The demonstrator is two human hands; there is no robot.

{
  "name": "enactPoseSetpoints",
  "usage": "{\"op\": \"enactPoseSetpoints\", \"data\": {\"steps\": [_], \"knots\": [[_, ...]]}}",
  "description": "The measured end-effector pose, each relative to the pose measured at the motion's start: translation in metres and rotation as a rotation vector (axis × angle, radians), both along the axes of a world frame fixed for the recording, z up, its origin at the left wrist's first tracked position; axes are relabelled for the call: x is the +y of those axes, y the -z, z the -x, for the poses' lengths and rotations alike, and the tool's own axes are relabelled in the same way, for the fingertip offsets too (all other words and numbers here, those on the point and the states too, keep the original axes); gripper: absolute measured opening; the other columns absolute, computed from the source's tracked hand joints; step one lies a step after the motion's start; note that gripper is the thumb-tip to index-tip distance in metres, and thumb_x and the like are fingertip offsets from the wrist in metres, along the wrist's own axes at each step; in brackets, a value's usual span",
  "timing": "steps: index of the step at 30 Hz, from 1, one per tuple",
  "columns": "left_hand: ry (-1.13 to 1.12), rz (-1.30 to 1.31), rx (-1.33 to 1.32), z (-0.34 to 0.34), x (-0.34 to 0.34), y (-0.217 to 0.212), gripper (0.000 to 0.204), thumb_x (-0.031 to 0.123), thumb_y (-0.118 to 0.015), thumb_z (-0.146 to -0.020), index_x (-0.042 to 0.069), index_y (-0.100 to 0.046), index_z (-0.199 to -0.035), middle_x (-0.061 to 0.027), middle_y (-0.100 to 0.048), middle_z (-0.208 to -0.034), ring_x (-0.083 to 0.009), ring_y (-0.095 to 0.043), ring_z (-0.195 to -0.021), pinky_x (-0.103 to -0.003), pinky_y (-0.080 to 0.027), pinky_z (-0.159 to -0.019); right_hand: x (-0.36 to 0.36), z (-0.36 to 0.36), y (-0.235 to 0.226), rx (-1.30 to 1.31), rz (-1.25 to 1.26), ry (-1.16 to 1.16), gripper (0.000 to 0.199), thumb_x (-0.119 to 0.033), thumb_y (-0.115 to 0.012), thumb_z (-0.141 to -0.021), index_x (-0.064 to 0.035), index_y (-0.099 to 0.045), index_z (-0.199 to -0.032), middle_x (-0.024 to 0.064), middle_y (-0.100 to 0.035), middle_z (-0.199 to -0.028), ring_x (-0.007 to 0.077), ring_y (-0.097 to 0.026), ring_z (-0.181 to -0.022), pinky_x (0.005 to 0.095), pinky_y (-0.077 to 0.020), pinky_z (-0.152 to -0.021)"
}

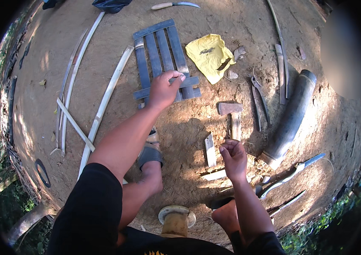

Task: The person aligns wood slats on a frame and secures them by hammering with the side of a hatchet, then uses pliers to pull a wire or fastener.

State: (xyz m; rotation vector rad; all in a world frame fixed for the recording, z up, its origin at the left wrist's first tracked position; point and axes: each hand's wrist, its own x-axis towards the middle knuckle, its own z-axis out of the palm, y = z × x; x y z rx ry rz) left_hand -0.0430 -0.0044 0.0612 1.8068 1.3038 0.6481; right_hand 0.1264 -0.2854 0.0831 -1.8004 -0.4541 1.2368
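Two hands work over bare dirt ground (189, 127): our left hand (163, 89) pinches the near crosspiece of a dark slat frame (163, 59), fingers closed on its edge. Our right hand (232, 156) hangs curled shut just beside a hammer (232, 117); we cannot tell what it holds. Open dirt lies between frame and hammer.

The left hand (164, 88) covers part of the lower cross slat of the dark slat panel (163, 59), so the joint under the fingers is not visible. The right hand (232, 158) is closed into a fist; if something small is inside, it cannot be told. The hammer (231, 117) handle disappears behind this fist. A dark bag (111, 4) is cut by the top edge. A blurred patch (346, 51) hides the upper right. The left sandal (150, 151) is partly under the forearm.
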Motion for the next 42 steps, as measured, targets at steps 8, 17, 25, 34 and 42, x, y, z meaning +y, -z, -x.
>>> {"op": "enactPoseSetpoints", "data": {"steps": [8, 17, 25, 34, 42], "knots": [[0.006, -0.287, 0.069, -0.004, 0.003, 0.035, 0.014, 0.017, -0.073, -0.092, 0.005, -0.071, -0.097, -0.0108, -0.074, -0.1, -0.0308, -0.069, -0.095, -0.039, -0.053, -0.083, 0.112, 0.012, 0.022, -0.407, -0.137, -0.249, 0.033, -0.011, -0.078, -0.087, -0.0022, -0.067, -0.117, 0.0138, -0.07, -0.101, 0.0248, -0.071, -0.087, 0.0365, -0.0564, -0.077], [0.069, -0.409, 0.114, 0.009, -0.005, 0.051, 0.01, 0.011, -0.071, -0.089, 0.005, -0.067, -0.096, -0.009, -0.074, -0.101, -0.032, -0.068, -0.097, -0.043, -0.05, -0.089, 0.212, 0.014, 0.068, -0.647, -0.169, -0.419, 0.062, -0.013, -0.078, -0.083, -0.0012, -0.054, -0.139, 0.0191, -0.061, -0.117, 0.0343, -0.062, -0.102, 0.0429, -0.0518, -0.092], [0.058, -0.459, 0.074, 0.011, -0.007, 0.059, 0.008, 0.01, -0.071, -0.088, 0.006, -0.066, -0.094, -0.0076, -0.074, -0.099, -0.0302, -0.068, -0.094, -0.043, -0.049, -0.086, 0.206, 0.021, 0.081, -0.688, -0.185, -0.38, 0.061, -0.015, -0.079, -0.082, 0.0033, -0.057, -0.136, 0.0221, -0.06, -0.125, 0.0374, -0.06, -0.115, 0.043, -0.0484, -0.102], [0.03, -0.453, 0.071, 0.011, -0.007, 0.059, 0.007, 0.011, -0.072, -0.088, 0.007, -0.067, -0.093, -0.007, -0.074, -0.098, -0.0297, -0.068, -0.094, -0.042, -0.049, -0.086, 0.206, 0.024, 0.082, -0.688, -0.177, -0.37, 0.062, -0.016, -0.08, -0.082, 0.0032, -0.057, -0.137, 0.0242, -0.06, -0.125, 0.0392, -0.059, -0.117, 0.0435, -0.0471, -0.104], [-0.006, -0.403, 0.076, 0.01, -0.008, 0.059, 0.008, 0.013, -0.073, -0.088, 0.008, -0.07, -0.094, -0.0072, -0.074, -0.097, -0.0303, -0.068, -0.093, -0.042, -0.049, -0.086, 0.206, 0.026, 0.081, -0.658, -0.157, -0.348, 0.062, -0.017, -0.08, -0.082, 0.0034, -0.058, -0.137, 0.0239, -0.06, -0.127, 0.0385, -0.059, -0.117, 0.0431, -0.0469, -0.105]]}}
